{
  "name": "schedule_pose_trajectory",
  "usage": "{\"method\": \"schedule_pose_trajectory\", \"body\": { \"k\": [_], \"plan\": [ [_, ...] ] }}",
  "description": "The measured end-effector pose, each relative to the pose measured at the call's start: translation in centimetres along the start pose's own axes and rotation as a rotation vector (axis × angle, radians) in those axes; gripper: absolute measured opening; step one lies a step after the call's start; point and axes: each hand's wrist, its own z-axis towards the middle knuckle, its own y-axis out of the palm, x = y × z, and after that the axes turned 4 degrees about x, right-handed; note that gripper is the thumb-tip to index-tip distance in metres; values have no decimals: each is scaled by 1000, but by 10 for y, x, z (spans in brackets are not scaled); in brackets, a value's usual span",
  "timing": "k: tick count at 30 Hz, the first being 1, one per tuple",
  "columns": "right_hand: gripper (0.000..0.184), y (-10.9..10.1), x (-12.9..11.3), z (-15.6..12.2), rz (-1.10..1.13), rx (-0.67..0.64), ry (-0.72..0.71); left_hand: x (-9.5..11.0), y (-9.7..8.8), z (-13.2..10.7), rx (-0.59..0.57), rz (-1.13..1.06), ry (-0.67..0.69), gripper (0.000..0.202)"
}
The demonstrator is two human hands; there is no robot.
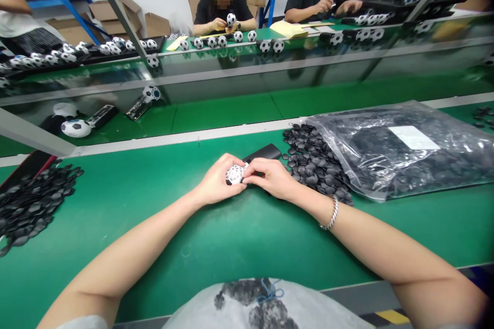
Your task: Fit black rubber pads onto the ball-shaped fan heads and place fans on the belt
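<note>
A small white ball (234, 174) with a raised honeycomb pattern sits between both my hands over the green table (239, 236). My left hand (216, 181) cups it from the left with fingers curled round it. My right hand (270, 176) pinches it from the right; a silver bracelet (331, 214) is on that wrist. A black flat tray (263, 153) lies just behind my hands. A pile of small black hexagon pieces (314, 162) lies right of my right hand.
A clear plastic bag (405, 146) of black pieces lies at the right. Another heap of black pieces (29, 205) is at the far left. Beyond a metal rail, a finished black-and-white ball (76, 128) lies. Two people sit across, one holding a ball (231, 19).
</note>
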Motion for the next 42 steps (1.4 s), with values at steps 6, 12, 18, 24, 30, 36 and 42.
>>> {"method": "schedule_pose_trajectory", "body": {
  "k": [6, 12, 18, 24, 30, 36, 42],
  "plan": [
    [13, 4, 0, -1, -9, 37, 33, -2, -1, 0, -9, -10, -8, 37],
    [10, 5, -5, -1, 32, 42, 70, -3, -2, 0, -15, -22, 17, 36],
    [5, 7, -3, 0, 130, 79, 155, -3, -2, 0, -15, -20, 23, 33],
    [7, 7, -1, 0, 169, 63, 156, -2, -1, 0, -13, -16, 65, 28],
    [4, 11, -3, -6, 116, 56, -4, -6, 0, -3, -5, -30, 57, 36],
    [3, 16, -4, -10, -14, 84, -91, -10, -1, -6, 2, -55, 42, 38],
    [7, 6, -7, -10, -16, 14, -128, -15, -6, -1, -59, -87, 29, 43]
  ]
}}
